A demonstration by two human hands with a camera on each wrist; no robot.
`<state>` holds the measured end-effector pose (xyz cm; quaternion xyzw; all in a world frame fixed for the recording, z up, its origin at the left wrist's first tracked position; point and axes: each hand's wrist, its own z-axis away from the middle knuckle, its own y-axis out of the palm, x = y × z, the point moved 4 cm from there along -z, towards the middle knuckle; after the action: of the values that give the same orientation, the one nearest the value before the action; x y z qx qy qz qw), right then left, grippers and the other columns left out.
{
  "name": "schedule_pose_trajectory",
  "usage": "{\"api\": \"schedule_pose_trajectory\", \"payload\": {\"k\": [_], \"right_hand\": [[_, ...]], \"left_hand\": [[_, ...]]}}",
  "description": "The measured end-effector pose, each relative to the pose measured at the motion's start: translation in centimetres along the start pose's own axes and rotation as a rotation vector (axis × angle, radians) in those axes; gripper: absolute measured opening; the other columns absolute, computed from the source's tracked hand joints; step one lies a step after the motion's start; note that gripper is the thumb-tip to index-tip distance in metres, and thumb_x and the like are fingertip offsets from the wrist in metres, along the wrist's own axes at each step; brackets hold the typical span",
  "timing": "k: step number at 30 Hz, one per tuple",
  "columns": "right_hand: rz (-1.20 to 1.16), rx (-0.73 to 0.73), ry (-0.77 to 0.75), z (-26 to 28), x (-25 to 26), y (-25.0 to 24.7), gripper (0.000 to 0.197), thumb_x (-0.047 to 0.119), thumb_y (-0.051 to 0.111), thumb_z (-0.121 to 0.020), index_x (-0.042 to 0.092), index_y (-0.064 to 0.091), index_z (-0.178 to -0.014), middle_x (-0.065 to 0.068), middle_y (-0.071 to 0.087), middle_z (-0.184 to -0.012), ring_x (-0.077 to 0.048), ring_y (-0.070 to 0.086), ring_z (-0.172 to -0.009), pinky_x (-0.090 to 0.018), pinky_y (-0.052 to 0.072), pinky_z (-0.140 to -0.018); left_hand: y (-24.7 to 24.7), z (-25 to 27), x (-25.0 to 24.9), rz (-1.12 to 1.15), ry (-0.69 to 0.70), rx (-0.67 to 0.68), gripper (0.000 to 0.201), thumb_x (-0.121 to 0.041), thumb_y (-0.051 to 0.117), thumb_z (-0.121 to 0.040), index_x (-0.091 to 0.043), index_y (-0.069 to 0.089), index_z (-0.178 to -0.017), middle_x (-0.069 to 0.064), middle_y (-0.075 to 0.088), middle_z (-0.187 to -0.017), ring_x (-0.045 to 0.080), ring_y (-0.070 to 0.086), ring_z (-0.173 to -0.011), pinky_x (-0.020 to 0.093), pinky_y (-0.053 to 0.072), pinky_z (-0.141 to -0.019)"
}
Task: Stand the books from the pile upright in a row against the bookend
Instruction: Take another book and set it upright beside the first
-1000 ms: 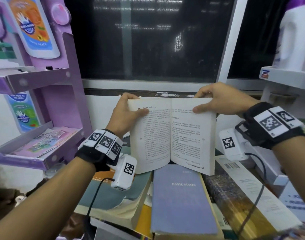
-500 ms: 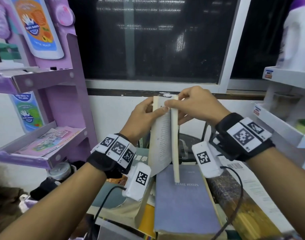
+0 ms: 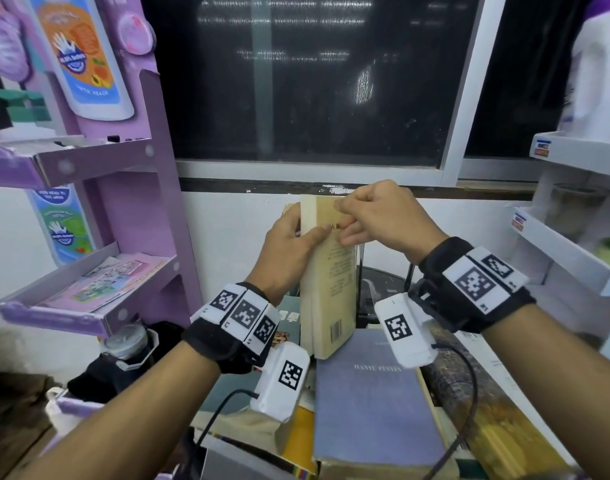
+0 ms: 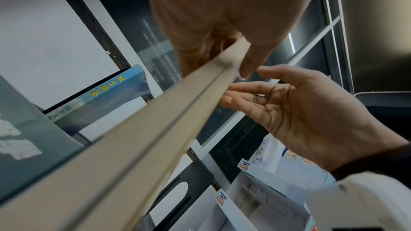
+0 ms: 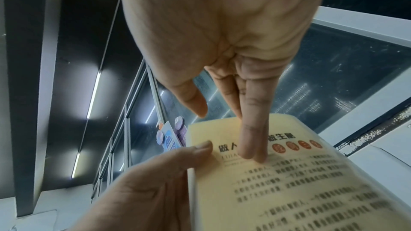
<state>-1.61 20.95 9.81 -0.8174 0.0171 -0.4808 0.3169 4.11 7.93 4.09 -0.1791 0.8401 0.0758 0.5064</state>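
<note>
Holding the yellow book [image 3: 327,282] upright above the pile [image 3: 376,393], the left hand [image 3: 289,244] grips its spine while the right hand [image 3: 383,216] presses flat fingers [image 5: 251,140] on its cover; next it must stand by the bookend [image 4: 177,191].

the held book [image 3: 333,271] is pale yellow with black print, red-orange round marks and a barcode. below lies a lavender-blue book [image 3: 372,403] with pale lettering, beside a mottled gold-brown book [image 3: 497,431]. the shelf unit [image 3: 130,202] is purple.
</note>
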Motion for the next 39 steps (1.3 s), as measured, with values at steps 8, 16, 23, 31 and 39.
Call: {"api": "schedule_pose_trajectory", "payload": {"k": [8, 16, 23, 31, 39], "right_hand": [[0.057, -0.053, -0.081, -1.0, -0.4, 0.7, 0.013, 0.025, 0.063, -0.088, 0.017, 0.069, -0.096, 0.003, 0.072, -0.081, -0.010, 0.070, -0.071, -0.025, 0.059, -0.076], [0.252, -0.146, -0.157, -2.3, -1.6, 0.0, 0.045, 0.035, 0.072, -0.081, 0.026, 0.051, -0.121, 0.005, 0.044, -0.122, -0.009, 0.048, -0.108, -0.025, 0.040, -0.082], [-0.100, 0.016, -0.110, -2.1, -1.9, -0.3, 0.048, 0.033, 0.077, -0.079, 0.031, 0.050, -0.119, 0.009, 0.063, -0.107, -0.006, 0.063, -0.094, -0.022, 0.051, -0.071], [-0.252, 0.494, -0.022, -0.9, -1.7, -0.4, 0.038, 0.017, 0.073, -0.076, 0.017, 0.063, -0.113, -0.013, 0.070, -0.113, -0.032, 0.068, -0.103, -0.056, 0.054, -0.086], [-0.145, 0.520, -0.007, -0.6, -1.7, 0.0, 0.036, 0.011, 0.068, -0.086, 0.028, 0.064, -0.117, -0.009, 0.072, -0.109, -0.029, 0.071, -0.097, -0.063, 0.052, -0.083]], "left_hand": [[-1.1, -0.1, 1.6, 0.095, -0.052, -0.272, 0.008, -0.017, 0.052, -0.097, -0.024, 0.056, -0.100, 0.006, 0.071, -0.103, 0.026, 0.070, -0.094, 0.053, 0.056, -0.084], [-2.3, -0.4, 1.0, 0.206, -0.004, -0.304, 0.013, -0.011, 0.047, -0.100, -0.010, 0.055, -0.110, 0.013, 0.071, -0.106, 0.029, 0.071, -0.093, 0.050, 0.058, -0.082], [-3.5, -0.8, 0.0, 0.352, 0.019, -0.228, 0.022, -0.006, 0.043, -0.100, -0.004, 0.052, -0.119, 0.014, 0.072, -0.098, 0.030, 0.071, -0.084, 0.045, 0.060, -0.072], [-4.3, -0.7, 1.3, 0.410, -0.080, -0.002, 0.040, -0.018, 0.050, -0.088, -0.002, 0.054, -0.124, 0.020, 0.068, -0.106, 0.035, 0.067, -0.090, 0.043, 0.057, -0.076], [-4.4, -1.1, 2.3, 0.363, -0.146, 0.056, 0.043, -0.021, 0.049, -0.089, -0.006, 0.052, -0.128, 0.021, 0.066, -0.111, 0.034, 0.065, -0.094, 0.042, 0.055, -0.077]]}}
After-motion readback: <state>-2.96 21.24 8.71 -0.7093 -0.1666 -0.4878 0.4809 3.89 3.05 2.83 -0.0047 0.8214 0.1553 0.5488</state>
